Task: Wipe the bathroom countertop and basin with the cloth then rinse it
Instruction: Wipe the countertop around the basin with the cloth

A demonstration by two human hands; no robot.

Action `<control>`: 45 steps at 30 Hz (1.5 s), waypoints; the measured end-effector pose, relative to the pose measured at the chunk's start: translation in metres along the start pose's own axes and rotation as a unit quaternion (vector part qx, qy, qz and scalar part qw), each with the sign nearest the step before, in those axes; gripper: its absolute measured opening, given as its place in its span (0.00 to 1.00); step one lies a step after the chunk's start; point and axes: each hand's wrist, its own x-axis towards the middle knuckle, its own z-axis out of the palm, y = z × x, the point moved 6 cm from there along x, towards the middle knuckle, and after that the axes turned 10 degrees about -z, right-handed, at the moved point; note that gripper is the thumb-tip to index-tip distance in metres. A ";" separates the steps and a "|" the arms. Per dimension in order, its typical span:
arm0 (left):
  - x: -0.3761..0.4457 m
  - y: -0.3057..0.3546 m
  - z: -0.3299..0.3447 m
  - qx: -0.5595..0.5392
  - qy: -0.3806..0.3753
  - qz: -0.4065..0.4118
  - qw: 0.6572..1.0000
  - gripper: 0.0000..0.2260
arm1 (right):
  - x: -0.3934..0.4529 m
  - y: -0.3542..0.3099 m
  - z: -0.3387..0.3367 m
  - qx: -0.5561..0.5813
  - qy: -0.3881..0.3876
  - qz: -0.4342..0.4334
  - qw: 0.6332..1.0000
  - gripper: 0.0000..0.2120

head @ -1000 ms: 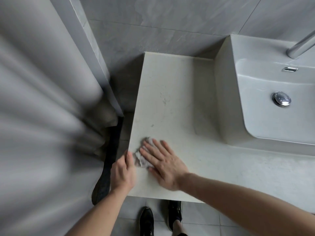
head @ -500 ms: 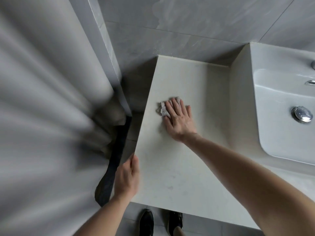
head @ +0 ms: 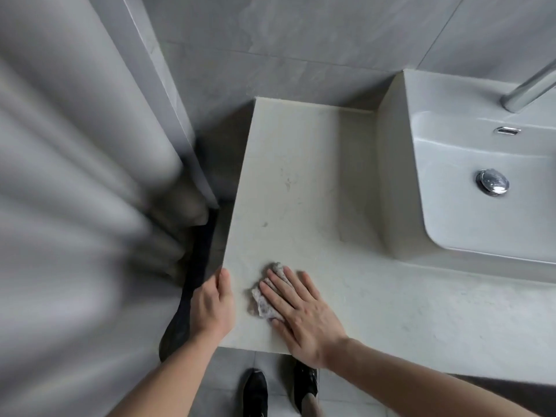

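Curtain [head: 75, 206] fills the 9 o'clock side, blurred. Table [head: 301, 182] runs from the wall at 12 down to the near edge at 6, with a few faint marks mid-surface. Basin [head: 481, 206] sits at 3 o'clock, drain plug [head: 492, 182] in its floor, faucet [head: 529, 88] above at 1–2.

Right hand [head: 301, 314]: fingers straight and spread, pressing flat on the cloth [head: 266, 299] near the table's near-left corner. The cloth is bunched under the fingertips, sticking out toward 10–11 o'clock; its long axis runs roughly 12–6.

Left hand [head: 212, 308]: fingers curled over the table's left edge, just beside the cloth at its 9 o'clock, bracing.

Judgement: still on the countertop step. Unwiped run lies toward 12 and 3; right hand owns the cloth, so the stroke goes that way. Basin and rinse not yet done.
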 end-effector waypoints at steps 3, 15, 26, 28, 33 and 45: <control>-0.002 0.001 0.000 -0.004 -0.004 0.004 1.000 0.26 | -0.038 0.007 0.000 -0.002 0.009 0.028 1.000 0.30; 0.002 -0.004 0.004 -0.003 -0.005 -0.001 1.000 0.24 | -0.056 0.130 -0.028 0.000 0.158 0.275 0.948 0.28; -0.003 0.002 -0.001 0.003 -0.032 -0.012 0.999 0.25 | -0.103 0.108 -0.022 -0.001 0.138 0.234 0.962 0.25; -0.006 0.005 -0.003 0.002 -0.032 -0.014 0.999 0.25 | -0.103 0.111 -0.022 -0.004 0.122 0.242 0.962 0.26; -0.008 0.009 -0.005 0.010 -0.019 -0.020 1.000 0.23 | -0.059 0.138 -0.035 -0.018 0.086 0.258 0.962 0.27; -0.010 0.016 -0.007 0.056 0.006 -0.058 0.997 0.21 | 0.065 0.287 -0.088 -0.081 0.000 0.308 0.948 0.35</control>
